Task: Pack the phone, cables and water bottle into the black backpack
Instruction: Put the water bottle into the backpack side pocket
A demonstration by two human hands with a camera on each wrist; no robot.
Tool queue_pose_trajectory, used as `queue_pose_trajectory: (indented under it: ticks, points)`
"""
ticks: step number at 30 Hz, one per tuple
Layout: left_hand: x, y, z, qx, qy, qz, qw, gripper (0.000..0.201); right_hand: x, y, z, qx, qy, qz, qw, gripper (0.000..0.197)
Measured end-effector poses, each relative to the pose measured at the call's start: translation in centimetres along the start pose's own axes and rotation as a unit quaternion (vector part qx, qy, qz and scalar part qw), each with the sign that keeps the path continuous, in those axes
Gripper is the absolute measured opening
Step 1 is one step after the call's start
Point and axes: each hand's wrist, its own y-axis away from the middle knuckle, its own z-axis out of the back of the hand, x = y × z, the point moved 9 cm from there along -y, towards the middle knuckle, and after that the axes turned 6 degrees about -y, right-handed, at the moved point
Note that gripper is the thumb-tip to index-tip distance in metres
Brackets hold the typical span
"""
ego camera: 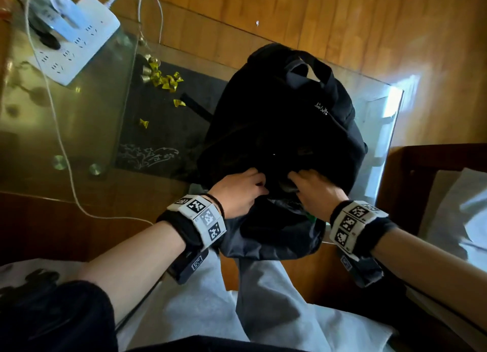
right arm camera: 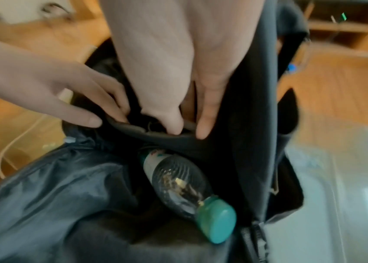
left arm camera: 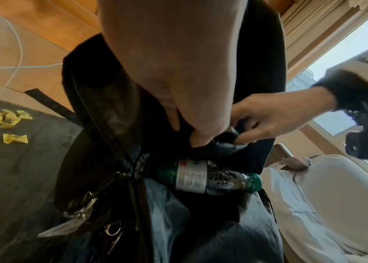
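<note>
We see the black backpack [ego camera: 284, 119] lying on the glass bench [ego camera: 79, 119], its opened mouth toward us and hanging over the near edge. Inside it the water bottle [left arm camera: 200, 176] lies on its side on the grey lining, green cap [right arm camera: 217, 219] toward the opening. An inner pocket edge [right arm camera: 155, 135] sits just above the bottle. Our left hand [ego camera: 237, 191] pinches that edge with curled fingers and thumb. Our right hand [ego camera: 313, 188] grips the same edge just beside it, fingertips [right arm camera: 173, 124] dipped into the pocket. We cannot make out the phone or the cables in the bag. On the bench left of the backpack lie yellow wrapped sweets [ego camera: 168, 81]; farther left sits a white power strip [ego camera: 76, 35] with a white cord [ego camera: 60, 130].
</note>
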Motion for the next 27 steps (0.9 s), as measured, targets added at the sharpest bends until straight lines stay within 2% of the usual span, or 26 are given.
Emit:
queue_pose_trajectory:
  ticks: [3,7,9,10,13,14,15,16,19,21,24,27]
  points:
    - [0.0,0.0,-0.4,0.002,-0.005,0.003,1.0,0.041,1.0,-0.9,0.9,-0.029,0.063,-0.019,0.997,0.051]
    - [-0.3,0.2,-0.4,-0.022,-0.009,0.005,1.0,0.038,3.1,-2.1,2.5,-0.013,0.098,-0.025,0.995,0.024]
    - [-0.2,0.2,-0.7,-0.018,-0.003,0.004,1.0,0.038,2.7,-2.0,4.6,-0.038,0.041,-0.042,0.998,0.024]
    - [-0.1,0.3,-0.6,-0.025,0.002,-0.004,1.0,0.037,2.2,-1.6,6.0,-0.074,-0.01,-0.041,0.996,0.025]
    - [0.3,0.3,0.2,-0.058,0.012,-0.013,0.998,0.034,1.5,1.6,9.2,-0.219,-0.165,0.049,0.96,0.031]
    - [0.5,0.2,0.3,-0.051,0.012,-0.009,0.999,0.034,1.3,2.5,9.1,-0.236,-0.211,0.081,0.945,0.034]
    - [0.6,0.2,0.3,-0.041,0.011,-0.006,0.999,0.035,0.6,2.7,7.8,-0.216,-0.247,0.087,0.94,0.039]
    - [0.6,0.2,0.3,-0.036,0.012,-0.006,0.999,0.035,-0.5,2.2,5.7,-0.166,-0.268,0.063,0.947,0.045]
    - [0.3,0.1,0.3,-0.032,0.011,-0.009,0.999,0.037,-3.7,-0.2,-0.6,0.011,-0.204,-0.071,0.976,0.053]
    - [0.1,0.1,-0.3,-0.024,0.007,-0.005,1.0,0.037,-3.2,-1.5,-1.0,0.027,-0.17,-0.088,0.981,0.063]
    - [0.0,0.2,-0.5,-0.034,-0.005,0.01,0.999,0.036,-0.8,-2.9,0.9,-0.014,-0.176,-0.056,0.983,0.057]
    - [-0.1,0.3,-0.3,-0.038,-0.009,0.025,0.999,0.037,-0.7,-3.8,-1.4,0.061,-0.166,-0.074,0.981,0.05]
